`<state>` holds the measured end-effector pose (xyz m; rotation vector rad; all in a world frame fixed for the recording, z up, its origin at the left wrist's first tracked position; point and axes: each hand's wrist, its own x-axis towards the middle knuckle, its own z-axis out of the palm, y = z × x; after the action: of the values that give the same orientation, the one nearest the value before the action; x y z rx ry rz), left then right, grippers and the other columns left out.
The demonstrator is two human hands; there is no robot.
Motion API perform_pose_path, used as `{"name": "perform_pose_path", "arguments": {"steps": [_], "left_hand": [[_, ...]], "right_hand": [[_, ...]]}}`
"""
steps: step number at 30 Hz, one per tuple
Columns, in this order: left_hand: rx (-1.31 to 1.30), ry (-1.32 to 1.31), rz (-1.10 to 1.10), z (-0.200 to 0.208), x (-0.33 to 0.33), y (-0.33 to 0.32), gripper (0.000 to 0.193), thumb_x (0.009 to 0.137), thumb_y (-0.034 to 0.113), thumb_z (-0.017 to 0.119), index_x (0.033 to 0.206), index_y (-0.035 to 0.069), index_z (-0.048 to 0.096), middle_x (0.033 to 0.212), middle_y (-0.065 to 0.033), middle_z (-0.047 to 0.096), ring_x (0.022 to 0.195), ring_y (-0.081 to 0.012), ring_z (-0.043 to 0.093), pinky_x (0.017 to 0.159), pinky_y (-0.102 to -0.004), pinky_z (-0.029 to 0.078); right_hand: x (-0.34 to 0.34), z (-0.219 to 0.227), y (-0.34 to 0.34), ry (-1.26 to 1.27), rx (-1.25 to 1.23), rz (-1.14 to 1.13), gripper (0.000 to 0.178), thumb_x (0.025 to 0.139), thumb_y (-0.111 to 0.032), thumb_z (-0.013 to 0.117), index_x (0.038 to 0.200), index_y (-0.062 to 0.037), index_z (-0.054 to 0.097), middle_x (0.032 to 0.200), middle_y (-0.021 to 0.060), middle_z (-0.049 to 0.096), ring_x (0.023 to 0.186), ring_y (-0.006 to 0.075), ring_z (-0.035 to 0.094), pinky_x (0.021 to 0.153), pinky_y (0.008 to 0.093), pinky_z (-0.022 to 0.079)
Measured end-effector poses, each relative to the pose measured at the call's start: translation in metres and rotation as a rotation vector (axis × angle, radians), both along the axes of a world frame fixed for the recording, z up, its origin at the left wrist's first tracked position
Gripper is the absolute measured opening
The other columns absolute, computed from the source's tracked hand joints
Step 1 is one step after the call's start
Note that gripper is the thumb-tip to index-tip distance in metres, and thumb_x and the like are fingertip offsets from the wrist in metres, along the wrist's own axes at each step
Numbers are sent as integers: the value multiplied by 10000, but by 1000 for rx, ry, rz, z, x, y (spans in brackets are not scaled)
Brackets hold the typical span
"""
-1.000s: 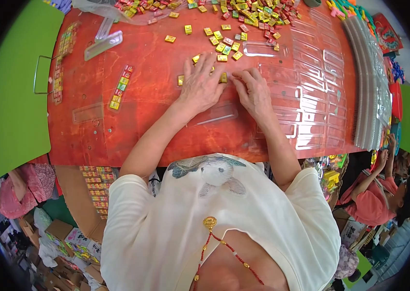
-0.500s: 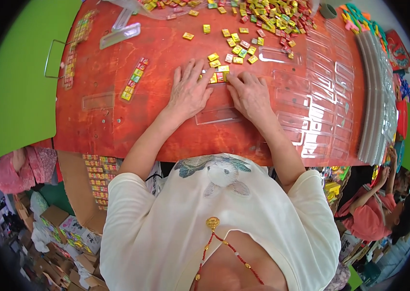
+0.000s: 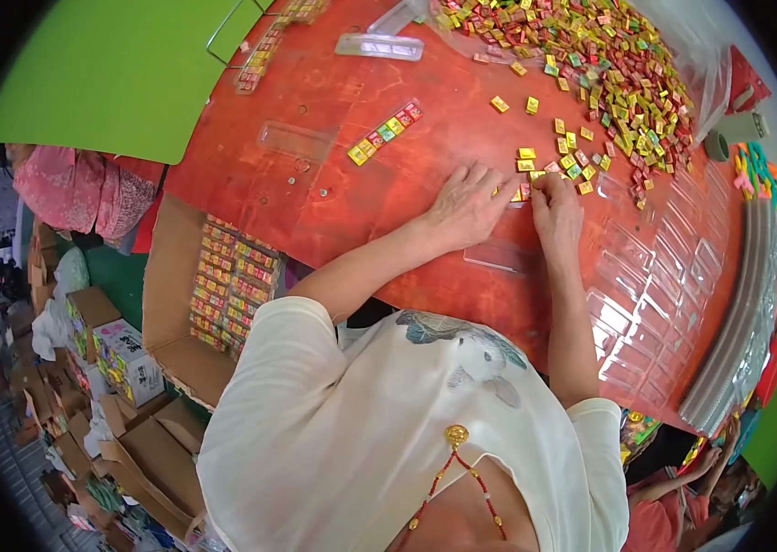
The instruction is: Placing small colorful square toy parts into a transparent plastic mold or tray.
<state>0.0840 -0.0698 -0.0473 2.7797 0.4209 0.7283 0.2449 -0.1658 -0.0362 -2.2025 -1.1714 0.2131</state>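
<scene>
My left hand (image 3: 469, 204) lies palm down on the red table (image 3: 333, 198), its fingertips among small yellow wrapped pieces (image 3: 526, 166). Beside it, my right hand (image 3: 556, 207) pinches at the same cluster, fingers bent over a piece. A clear plastic tray (image 3: 497, 256) rests on the table just below both hands. A big heap of yellow, red and green wrapped pieces (image 3: 591, 55) lies beyond the hands at the far side.
A filled clear tray (image 3: 385, 132) and an empty one (image 3: 297, 140) lie left of the hands. Stacked clear trays (image 3: 738, 304) line the right edge. An open cardboard box (image 3: 223, 285) with packed trays stands at the lower left. Green tables flank the red one.
The view has swung to the left and the table appears tilted. Both hands have stayed together on the cluster of yellow pieces, and the right hand's fingers have curled in.
</scene>
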Motion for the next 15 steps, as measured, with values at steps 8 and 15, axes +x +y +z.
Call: {"name": "perform_pose_path", "arguments": {"steps": [8, 15], "left_hand": [[36, -34, 153, 6, -39, 16, 454, 875, 142, 630, 1308, 22, 569, 1028, -143, 545, 959, -332, 540, 800, -466, 435], [220, 157, 489, 0, -82, 83, 533, 907, 213, 612, 1405, 62, 498, 1166, -187, 560, 1081, -368, 532, 905, -529, 414]], "right_hand": [[1, -10, -17, 196, 191, 107, 189, 888, -111, 658, 1069, -77, 697, 947, 111, 660, 882, 281, 650, 755, 434, 486], [5, -10, -19, 133, 226, 166, 144, 880, -96, 642, 1004, -27, 668, 947, 157, 644, 867, 347, 626, 755, 420, 503]]}}
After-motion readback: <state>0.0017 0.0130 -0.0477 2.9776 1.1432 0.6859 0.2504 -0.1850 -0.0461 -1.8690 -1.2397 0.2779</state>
